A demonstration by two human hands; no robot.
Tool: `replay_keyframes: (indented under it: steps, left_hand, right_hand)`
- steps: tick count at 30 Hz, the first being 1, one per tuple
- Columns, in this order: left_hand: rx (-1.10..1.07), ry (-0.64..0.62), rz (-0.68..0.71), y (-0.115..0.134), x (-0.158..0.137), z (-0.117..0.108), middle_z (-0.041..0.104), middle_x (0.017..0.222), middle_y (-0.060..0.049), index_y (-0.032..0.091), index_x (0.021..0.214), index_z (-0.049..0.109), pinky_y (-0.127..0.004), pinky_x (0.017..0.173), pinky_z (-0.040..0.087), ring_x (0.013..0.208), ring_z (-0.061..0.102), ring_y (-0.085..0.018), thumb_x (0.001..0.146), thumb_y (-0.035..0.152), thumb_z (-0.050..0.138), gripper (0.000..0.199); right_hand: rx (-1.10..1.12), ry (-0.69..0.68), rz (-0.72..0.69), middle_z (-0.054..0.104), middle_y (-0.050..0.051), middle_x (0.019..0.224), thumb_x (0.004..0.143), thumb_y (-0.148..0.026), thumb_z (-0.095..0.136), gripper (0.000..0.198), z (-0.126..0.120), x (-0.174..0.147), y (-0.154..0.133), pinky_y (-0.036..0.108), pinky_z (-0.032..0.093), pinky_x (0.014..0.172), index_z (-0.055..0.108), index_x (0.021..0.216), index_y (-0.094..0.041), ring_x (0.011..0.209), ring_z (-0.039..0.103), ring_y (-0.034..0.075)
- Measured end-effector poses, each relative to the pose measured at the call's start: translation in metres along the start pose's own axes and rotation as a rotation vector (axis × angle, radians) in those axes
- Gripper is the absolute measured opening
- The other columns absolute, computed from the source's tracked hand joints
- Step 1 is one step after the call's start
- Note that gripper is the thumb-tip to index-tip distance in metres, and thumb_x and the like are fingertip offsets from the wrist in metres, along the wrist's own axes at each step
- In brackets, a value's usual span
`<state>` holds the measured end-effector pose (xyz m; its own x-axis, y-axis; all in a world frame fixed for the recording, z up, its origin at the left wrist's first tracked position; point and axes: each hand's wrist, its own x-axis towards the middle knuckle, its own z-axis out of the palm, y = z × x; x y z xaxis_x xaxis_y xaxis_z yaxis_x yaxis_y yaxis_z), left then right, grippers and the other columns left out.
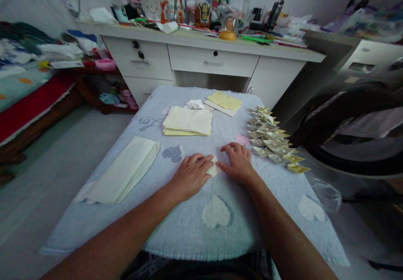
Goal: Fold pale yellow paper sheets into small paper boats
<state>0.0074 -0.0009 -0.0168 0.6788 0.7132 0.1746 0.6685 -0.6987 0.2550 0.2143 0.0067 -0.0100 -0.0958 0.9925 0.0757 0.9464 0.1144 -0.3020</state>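
On my feed the small pale paper [215,169] lies at the centre of the frame, between the 2 hands. I see the left hand [193,172] palm down over its left part, fingers extended, not clenched; the right hand [238,161] is loosely spread, gripping nothing, thumb at the paper's right edge. Above centre I have a paper stack [188,121]; at right, rows of pointed folded shapes [272,139], all on patterned cloth [185,234].
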Motion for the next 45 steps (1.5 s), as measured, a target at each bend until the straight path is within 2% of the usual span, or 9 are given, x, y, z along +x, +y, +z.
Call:
replay_keyframes:
  steps: [4, 11, 13, 16, 18, 21, 23, 31, 45]
  left_hand:
    - [-0.003, 0.026, -0.008, 0.000, 0.000, -0.004, 0.054, 0.139, -0.001, 0.024, 0.124, 0.051, -0.043, 0.094, 0.040, 0.117, 0.047, -0.024, 0.087, 0.028, 0.061, 0.038]
    - [-0.040, 0.104, -0.010, -0.006, -0.004, -0.010, 0.069, 0.107, -0.006, 0.020, 0.111, 0.059, -0.041, 0.088, 0.046, 0.102, 0.056, -0.024, 0.084, 0.034, 0.066, 0.031]
    - [-0.045, 0.145, 0.004, -0.006, -0.006, -0.010, 0.065, 0.115, -0.008, 0.020, 0.118, 0.056, -0.041, 0.094, 0.046, 0.110, 0.054, -0.024, 0.082, 0.033, 0.067, 0.040]
    - [-0.025, 0.237, -0.024, -0.007, -0.008, -0.010, 0.050, 0.137, -0.012, 0.019, 0.131, 0.047, -0.042, 0.103, 0.041, 0.124, 0.045, -0.027, 0.078, 0.035, 0.072, 0.061]
    - [-0.021, 0.267, -0.054, -0.007, -0.009, -0.010, 0.051, 0.133, -0.013, 0.018, 0.124, 0.050, -0.043, 0.100, 0.042, 0.121, 0.047, -0.028, 0.075, 0.037, 0.075, 0.059]
    - [-0.045, 0.215, -0.046, -0.008, -0.008, -0.010, 0.063, 0.108, -0.008, 0.017, 0.101, 0.059, -0.041, 0.089, 0.046, 0.103, 0.053, -0.026, 0.075, 0.040, 0.074, 0.038]
    - [-0.054, 0.174, -0.025, -0.010, -0.007, -0.009, 0.066, 0.098, -0.006, 0.018, 0.094, 0.062, -0.040, 0.084, 0.047, 0.096, 0.055, -0.024, 0.076, 0.041, 0.073, 0.032]
    - [-0.037, 0.132, 0.008, -0.014, -0.007, -0.004, 0.067, 0.114, -0.005, 0.021, 0.109, 0.062, -0.042, 0.089, 0.045, 0.106, 0.054, -0.025, 0.080, 0.038, 0.070, 0.035]
    - [-0.048, 0.092, 0.032, -0.009, -0.005, -0.008, 0.064, 0.112, -0.007, 0.020, 0.108, 0.062, -0.041, 0.089, 0.045, 0.105, 0.053, -0.024, 0.083, 0.033, 0.067, 0.028]
  right_hand:
    - [-0.027, 0.055, 0.044, 0.050, 0.009, 0.121, 0.078, -0.054, 0.062, 0.044, 0.005, 0.002, -0.006, 0.049, 0.029, 0.094, 0.059, 0.114, -0.028, 0.111, 0.043, 0.031]
    - [-0.001, 0.068, 0.032, 0.050, 0.009, 0.122, 0.079, -0.052, 0.064, 0.042, 0.006, 0.002, -0.005, 0.048, 0.029, 0.094, 0.059, 0.114, -0.029, 0.111, 0.043, 0.031]
    - [0.002, 0.063, 0.030, 0.050, 0.009, 0.122, 0.079, -0.052, 0.064, 0.042, 0.007, 0.002, -0.004, 0.048, 0.029, 0.094, 0.059, 0.114, -0.029, 0.111, 0.043, 0.031]
    - [0.004, 0.064, 0.030, 0.050, 0.009, 0.122, 0.078, -0.052, 0.064, 0.043, 0.007, 0.002, -0.003, 0.048, 0.030, 0.094, 0.059, 0.113, -0.028, 0.112, 0.043, 0.032]
    - [0.006, 0.068, 0.031, 0.050, 0.009, 0.122, 0.078, -0.052, 0.065, 0.042, 0.007, 0.002, -0.003, 0.048, 0.030, 0.094, 0.059, 0.113, -0.029, 0.112, 0.043, 0.032]
    - [0.007, 0.067, 0.032, 0.050, 0.009, 0.122, 0.078, -0.051, 0.065, 0.042, 0.007, 0.002, -0.004, 0.048, 0.030, 0.094, 0.059, 0.113, -0.028, 0.112, 0.043, 0.032]
    - [0.006, 0.066, 0.034, 0.050, 0.009, 0.122, 0.078, -0.051, 0.065, 0.042, 0.007, 0.002, -0.004, 0.048, 0.030, 0.094, 0.059, 0.113, -0.028, 0.112, 0.043, 0.032]
    - [-0.017, 0.077, 0.028, 0.051, 0.009, 0.121, 0.078, -0.051, 0.065, 0.043, 0.008, 0.002, -0.004, 0.046, 0.030, 0.094, 0.059, 0.114, -0.027, 0.111, 0.044, 0.031]
    - [-0.142, 0.151, 0.140, 0.054, 0.010, 0.106, 0.080, -0.060, 0.059, 0.043, 0.007, 0.012, -0.023, 0.043, 0.031, 0.086, 0.060, 0.097, -0.021, 0.101, 0.045, 0.029]
